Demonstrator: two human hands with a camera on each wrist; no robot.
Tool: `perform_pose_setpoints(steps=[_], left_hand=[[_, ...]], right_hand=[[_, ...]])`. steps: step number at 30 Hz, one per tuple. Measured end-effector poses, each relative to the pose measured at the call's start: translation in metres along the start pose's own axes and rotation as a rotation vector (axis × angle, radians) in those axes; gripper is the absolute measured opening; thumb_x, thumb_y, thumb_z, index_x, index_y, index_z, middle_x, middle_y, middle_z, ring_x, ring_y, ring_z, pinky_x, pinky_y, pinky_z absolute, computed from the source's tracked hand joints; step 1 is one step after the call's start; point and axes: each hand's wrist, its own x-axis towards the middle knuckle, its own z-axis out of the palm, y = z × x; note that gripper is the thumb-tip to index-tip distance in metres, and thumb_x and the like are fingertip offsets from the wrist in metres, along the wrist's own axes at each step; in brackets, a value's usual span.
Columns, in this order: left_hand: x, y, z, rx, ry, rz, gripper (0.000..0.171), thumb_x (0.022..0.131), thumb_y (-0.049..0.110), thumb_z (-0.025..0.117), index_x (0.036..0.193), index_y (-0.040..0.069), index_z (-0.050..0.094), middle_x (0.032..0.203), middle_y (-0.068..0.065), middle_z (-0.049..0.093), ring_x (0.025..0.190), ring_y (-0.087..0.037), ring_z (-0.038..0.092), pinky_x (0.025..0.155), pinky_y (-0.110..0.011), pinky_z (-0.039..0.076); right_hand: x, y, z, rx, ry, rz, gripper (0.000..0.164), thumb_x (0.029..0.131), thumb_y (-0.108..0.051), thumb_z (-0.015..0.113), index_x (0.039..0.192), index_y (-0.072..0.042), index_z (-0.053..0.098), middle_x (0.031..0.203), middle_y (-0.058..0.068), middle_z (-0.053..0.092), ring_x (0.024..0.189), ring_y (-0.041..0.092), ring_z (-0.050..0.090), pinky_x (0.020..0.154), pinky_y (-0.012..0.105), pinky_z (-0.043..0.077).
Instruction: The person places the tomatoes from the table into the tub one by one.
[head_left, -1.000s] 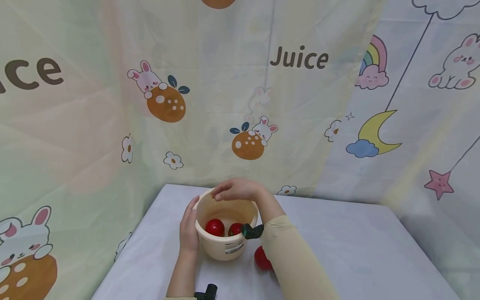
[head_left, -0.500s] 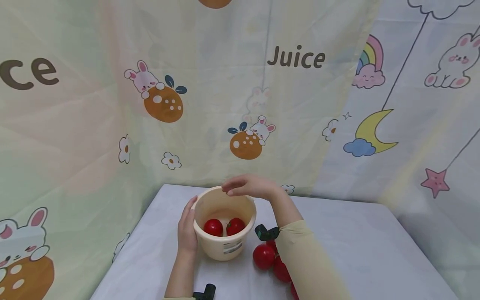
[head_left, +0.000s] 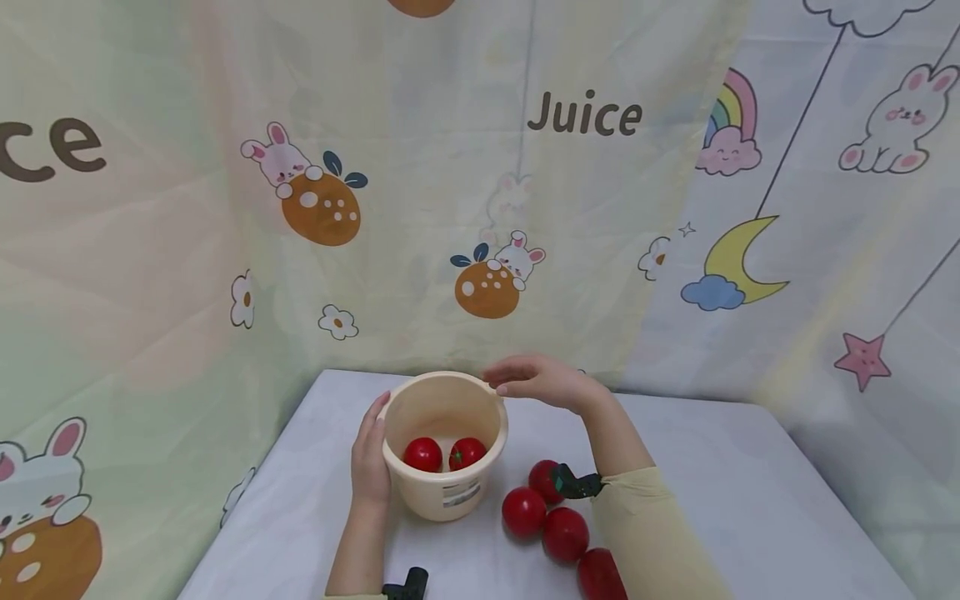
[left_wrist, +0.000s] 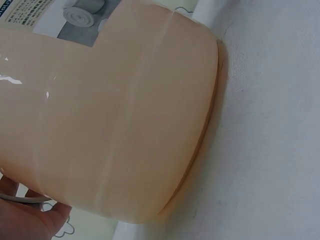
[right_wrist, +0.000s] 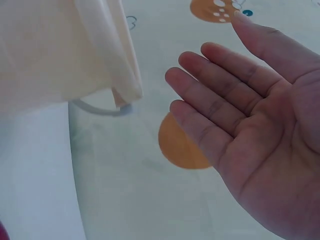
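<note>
Cream-coloured round plastic bucket (head_left: 416, 497) with a printed label, standing mouth up on the white cloth-covered desk (head_left: 772, 492), left of the middle. Two shiny red, round, tomato-like fruits (head_left: 422, 455) sit at the bottom, just apart; the right one shows some green on it.

The left hand (head_left: 370, 458) lies against the bucket's left wall, fingertips up by the rim, probably to stop it sliding or tipping. Can't tell how far those fingers curl round it. The right hand (head_left: 546, 383) holds nothing: fingers straight and side by side, thumb spread away, palm towards the bucket. The right wrist view shows a gap between it and the bucket.

Four more red, glossy fruits (head_left: 523, 512) lie on the desk to the right in a rough diagonal, the nearest partly behind the pale yellow sleeve (head_left: 660, 542). My guess is they're there because it's easy reach for the right arm.

The desk's back edge is close behind the bucket, with the cartoon-print fabric backdrop (head_left: 408, 283) beyond it, so not much slack that way. The left edge is nearer than the right one; past the sleeve there's loads of room.
</note>
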Motion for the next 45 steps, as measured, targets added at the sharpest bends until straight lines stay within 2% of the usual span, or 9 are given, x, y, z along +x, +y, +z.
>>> perform_pose_setpoints(steps=[5, 9, 15, 23, 30, 37, 42, 45], left_hand=[[0.0, 0.0, 0.0, -0.002, 0.001, 0.017, 0.039, 0.102, 0.053, 0.035, 0.14, 0.048, 0.045, 0.149, 0.017, 0.046, 0.141, -0.013, 0.041, 0.113, -0.053, 0.039], [0.0, -0.001, 0.0, -0.004, 0.002, 0.02, 0.039, 0.102, 0.053, 0.036, 0.139, 0.049, 0.046, 0.148, 0.017, 0.046, 0.14, -0.013, 0.041, 0.113, -0.053, 0.039], [0.0, 0.0, 0.001, -0.009, 0.006, 0.014, 0.038, 0.102, 0.05, 0.036, 0.139, 0.049, 0.046, 0.148, 0.017, 0.047, 0.139, -0.013, 0.042, 0.112, -0.053, 0.04], [0.0, 0.0, 0.001, -0.007, 0.013, 0.013, 0.04, 0.102, 0.052, 0.036, 0.141, 0.047, 0.046, 0.147, 0.019, 0.047, 0.138, -0.012, 0.043, 0.112, -0.052, 0.04], [0.001, -0.002, 0.0, -0.012, -0.004, -0.013, 0.04, 0.102, 0.053, 0.036, 0.141, 0.048, 0.045, 0.149, 0.018, 0.046, 0.139, -0.013, 0.042, 0.113, -0.052, 0.04], [0.0, 0.0, 0.0, -0.014, -0.003, 0.0, 0.041, 0.102, 0.052, 0.038, 0.142, 0.046, 0.044, 0.148, 0.017, 0.046, 0.139, -0.013, 0.042, 0.112, -0.051, 0.041], [0.0, -0.001, 0.0, -0.02, -0.007, 0.002, 0.041, 0.102, 0.051, 0.038, 0.142, 0.046, 0.044, 0.149, 0.017, 0.045, 0.139, -0.013, 0.042, 0.113, -0.051, 0.04], [0.001, -0.002, 0.0, -0.015, -0.008, 0.004, 0.04, 0.102, 0.051, 0.037, 0.141, 0.047, 0.044, 0.149, 0.018, 0.045, 0.139, -0.013, 0.042, 0.112, -0.051, 0.04]], right_hand=[[-0.018, 0.013, -0.006, 0.023, 0.039, 0.009, 0.046, 0.092, -0.042, 0.066, 0.133, -0.021, 0.062, 0.132, 0.001, 0.064, 0.124, 0.022, 0.059, 0.104, 0.049, 0.05], [-0.035, 0.023, -0.009, 0.043, 0.057, 0.011, 0.047, 0.093, -0.041, 0.066, 0.134, -0.019, 0.061, 0.133, 0.0, 0.064, 0.126, 0.022, 0.059, 0.105, 0.048, 0.049], [-0.058, 0.035, -0.01, 0.057, 0.107, 0.046, 0.046, 0.091, -0.041, 0.068, 0.133, -0.024, 0.061, 0.132, -0.002, 0.063, 0.123, 0.022, 0.06, 0.102, 0.046, 0.052], [-0.089, 0.054, 0.0, 0.056, 0.139, 0.113, 0.048, 0.09, -0.044, 0.068, 0.134, -0.027, 0.059, 0.138, 0.001, 0.06, 0.128, 0.026, 0.057, 0.101, 0.05, 0.051], [-0.114, 0.066, 0.011, 0.113, 0.155, 0.169, 0.052, 0.089, -0.042, 0.07, 0.136, -0.025, 0.058, 0.139, 0.002, 0.059, 0.132, 0.03, 0.053, 0.101, 0.049, 0.052], [-0.142, 0.079, 0.024, 0.142, 0.09, 0.174, 0.056, 0.091, -0.037, 0.068, 0.142, -0.019, 0.053, 0.144, 0.009, 0.054, 0.138, 0.039, 0.046, 0.101, 0.049, 0.051], [-0.156, 0.093, 0.036, 0.172, 0.031, 0.196, 0.06, 0.09, -0.035, 0.07, 0.144, -0.02, 0.05, 0.148, 0.015, 0.049, 0.139, 0.047, 0.04, 0.102, 0.055, 0.05], [-0.16, 0.103, 0.044, 0.185, 0.006, 0.221, 0.061, 0.087, -0.034, 0.073, 0.143, -0.022, 0.051, 0.148, 0.017, 0.049, 0.137, 0.048, 0.042, 0.1, 0.057, 0.05]])
